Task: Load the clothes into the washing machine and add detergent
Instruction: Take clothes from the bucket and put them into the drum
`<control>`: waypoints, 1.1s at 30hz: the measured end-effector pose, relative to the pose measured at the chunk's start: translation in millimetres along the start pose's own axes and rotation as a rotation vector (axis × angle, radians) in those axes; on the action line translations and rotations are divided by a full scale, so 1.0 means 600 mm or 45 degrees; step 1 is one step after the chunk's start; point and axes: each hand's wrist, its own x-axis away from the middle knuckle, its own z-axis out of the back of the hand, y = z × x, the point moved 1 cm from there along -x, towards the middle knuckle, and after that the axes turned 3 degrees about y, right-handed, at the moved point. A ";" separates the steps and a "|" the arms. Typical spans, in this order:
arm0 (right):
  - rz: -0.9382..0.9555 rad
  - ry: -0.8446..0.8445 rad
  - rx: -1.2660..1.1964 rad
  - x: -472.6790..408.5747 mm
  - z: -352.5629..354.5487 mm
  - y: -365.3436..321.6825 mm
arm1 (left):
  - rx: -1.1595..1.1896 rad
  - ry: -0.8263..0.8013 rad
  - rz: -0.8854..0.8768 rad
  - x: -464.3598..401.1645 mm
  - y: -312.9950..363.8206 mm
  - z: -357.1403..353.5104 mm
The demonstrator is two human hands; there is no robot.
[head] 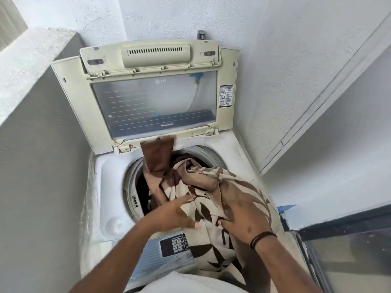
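Note:
A top-loading washing machine stands in front of me with its lid raised against the wall. A beige cloth with a brown leaf print is bunched over the drum opening and hangs down the front right. One brown end sticks up towards the lid hinge. My left hand grips the cloth's near left edge, blurred. My right hand lies on the cloth with fingers spread, pressing it. Dark clothes show inside the drum. No detergent is in view.
The machine's control panel is at the near edge, partly under the cloth. A grey wall stands close on the left, white walls behind and to the right. A metal surface lies at the lower right. A tap sits above the lid.

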 end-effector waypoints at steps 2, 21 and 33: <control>-0.005 -0.098 0.055 -0.005 0.002 0.005 | -0.145 0.120 -0.083 0.005 -0.012 -0.032; 0.279 0.639 -1.314 -0.262 0.179 -0.127 | 0.601 1.705 -0.164 0.073 0.011 0.143; 0.490 -1.200 0.359 -0.215 -0.106 -0.048 | -0.270 0.128 0.325 0.002 -0.052 0.002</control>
